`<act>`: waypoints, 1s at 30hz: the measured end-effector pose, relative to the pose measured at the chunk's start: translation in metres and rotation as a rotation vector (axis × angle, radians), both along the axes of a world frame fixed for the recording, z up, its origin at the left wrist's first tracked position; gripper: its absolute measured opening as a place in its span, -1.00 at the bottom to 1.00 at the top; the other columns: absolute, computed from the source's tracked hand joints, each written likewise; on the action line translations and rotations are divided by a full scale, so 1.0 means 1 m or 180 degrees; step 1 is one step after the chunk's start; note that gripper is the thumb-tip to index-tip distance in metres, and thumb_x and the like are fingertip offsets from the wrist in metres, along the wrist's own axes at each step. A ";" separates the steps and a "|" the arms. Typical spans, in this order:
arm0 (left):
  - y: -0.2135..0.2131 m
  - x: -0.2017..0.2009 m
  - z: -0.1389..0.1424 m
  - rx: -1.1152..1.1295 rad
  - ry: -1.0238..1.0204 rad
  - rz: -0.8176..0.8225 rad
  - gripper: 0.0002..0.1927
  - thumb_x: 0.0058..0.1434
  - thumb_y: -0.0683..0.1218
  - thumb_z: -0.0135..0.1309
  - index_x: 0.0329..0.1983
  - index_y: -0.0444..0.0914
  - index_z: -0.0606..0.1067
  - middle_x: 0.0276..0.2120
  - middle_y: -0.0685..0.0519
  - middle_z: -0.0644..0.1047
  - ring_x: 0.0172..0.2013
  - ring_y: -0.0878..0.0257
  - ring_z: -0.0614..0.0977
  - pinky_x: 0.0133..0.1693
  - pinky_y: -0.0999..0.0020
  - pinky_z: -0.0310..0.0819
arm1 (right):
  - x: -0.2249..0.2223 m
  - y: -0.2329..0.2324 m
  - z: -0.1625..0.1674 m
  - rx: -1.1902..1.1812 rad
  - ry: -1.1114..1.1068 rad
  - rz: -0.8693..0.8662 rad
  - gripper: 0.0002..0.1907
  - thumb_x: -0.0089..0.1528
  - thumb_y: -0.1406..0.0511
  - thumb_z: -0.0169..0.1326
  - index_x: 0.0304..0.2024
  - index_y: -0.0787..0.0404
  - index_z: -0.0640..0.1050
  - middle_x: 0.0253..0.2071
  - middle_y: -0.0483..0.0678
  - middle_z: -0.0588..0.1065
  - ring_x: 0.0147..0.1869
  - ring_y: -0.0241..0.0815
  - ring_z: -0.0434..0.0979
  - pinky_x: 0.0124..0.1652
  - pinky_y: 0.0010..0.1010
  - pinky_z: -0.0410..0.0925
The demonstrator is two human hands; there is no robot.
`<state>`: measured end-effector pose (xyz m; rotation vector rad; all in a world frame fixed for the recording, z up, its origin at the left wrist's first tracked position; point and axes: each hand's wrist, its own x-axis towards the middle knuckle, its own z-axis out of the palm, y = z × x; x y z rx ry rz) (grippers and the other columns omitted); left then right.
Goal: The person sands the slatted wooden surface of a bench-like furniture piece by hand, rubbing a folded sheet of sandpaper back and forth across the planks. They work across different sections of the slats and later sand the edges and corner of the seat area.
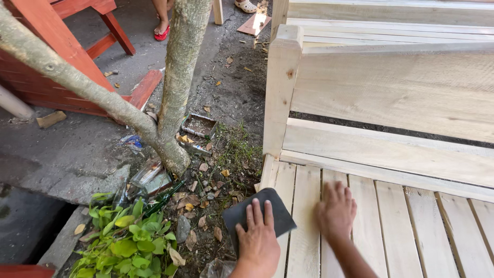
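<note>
My left hand (259, 234) presses flat on a dark sheet of sandpaper (280, 208) at the left edge of an unpainted wooden slatted bench seat (396, 226). My right hand (335, 211) lies palm down on the slats just to the right, fingers spread, holding nothing. The bench's backrest boards (391, 92) and a corner post (280, 87) rise behind the hands.
A forked tree trunk (180, 77) stands left of the bench in littered soil with dry leaves, a small tray (199, 125) and bottles. Red-painted wooden furniture (56, 51) sits at the upper left. Green plants (128, 242) grow below. Another person's feet (162, 32) are at the top.
</note>
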<state>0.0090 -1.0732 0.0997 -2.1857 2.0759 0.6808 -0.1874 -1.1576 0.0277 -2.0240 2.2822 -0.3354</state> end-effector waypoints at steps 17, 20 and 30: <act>-0.062 -0.008 -0.033 -0.0202 0.0906 -0.0215 -0.45 0.31 -0.10 -0.13 0.33 -0.46 0.25 0.35 -0.31 0.21 0.37 -0.11 0.19 0.32 -0.13 -0.04 | 0.011 -0.004 -0.001 0.0043 -0.1845 0.1333 -0.10 0.03 0.31 0.15 0.45 -0.01 0.22 0.55 -0.09 0.13 0.62 -0.07 -0.15 0.44 -0.09 -0.13; -0.086 0.015 0.005 0.0821 0.1561 -0.0011 -0.51 0.33 0.08 -0.10 0.10 -0.37 0.55 0.04 -0.25 0.59 0.08 -0.08 0.61 0.17 0.07 0.46 | 0.009 -0.022 0.018 0.0076 -0.2880 0.2136 -0.61 0.16 0.38 0.25 0.05 0.12 0.57 0.36 -0.01 0.45 0.52 -0.03 0.18 0.39 -0.07 -0.09; -0.083 0.073 0.042 0.1249 0.4525 0.0215 -0.42 0.15 0.14 0.23 0.12 -0.30 0.55 -0.07 -0.13 0.66 -0.10 0.16 0.70 0.07 0.24 0.57 | 0.030 -0.017 0.034 0.1052 -0.5958 0.0511 -0.73 0.25 0.28 0.14 0.00 0.15 0.63 -0.10 -0.09 0.64 -0.01 -0.22 0.60 0.09 -0.21 0.43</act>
